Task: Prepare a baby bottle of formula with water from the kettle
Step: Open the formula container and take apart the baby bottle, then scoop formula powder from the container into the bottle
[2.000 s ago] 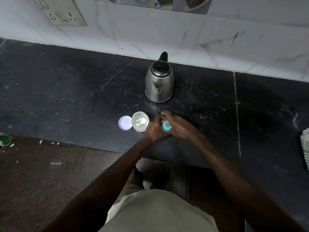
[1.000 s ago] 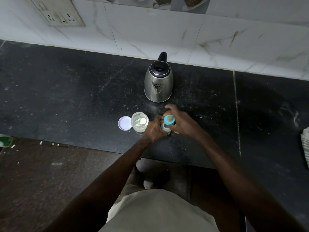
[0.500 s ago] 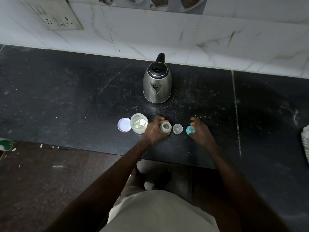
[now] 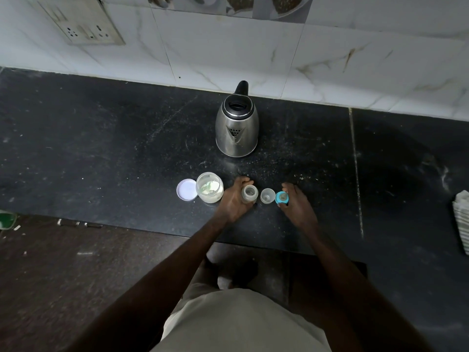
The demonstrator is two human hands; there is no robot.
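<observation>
On the black counter, my left hand grips the small clear baby bottle, which stands upright with its mouth open. Just right of it stands a clear cap. My right hand holds the blue nipple ring down at the counter beside the cap. A steel kettle with a black lid and handle stands behind them, spout toward me. To the left, an open jar of pale formula powder stands next to its white lid.
The counter's front edge runs just below my hands, with dark floor beneath it. A white ribbed object sits at the far right edge. A wall socket plate is on the tiled wall at upper left.
Both hands were together on the bottle's blue top. My right hand took the blue ring off and carried it right, down to the counter. The clear cap now stands between bottle and ring.
</observation>
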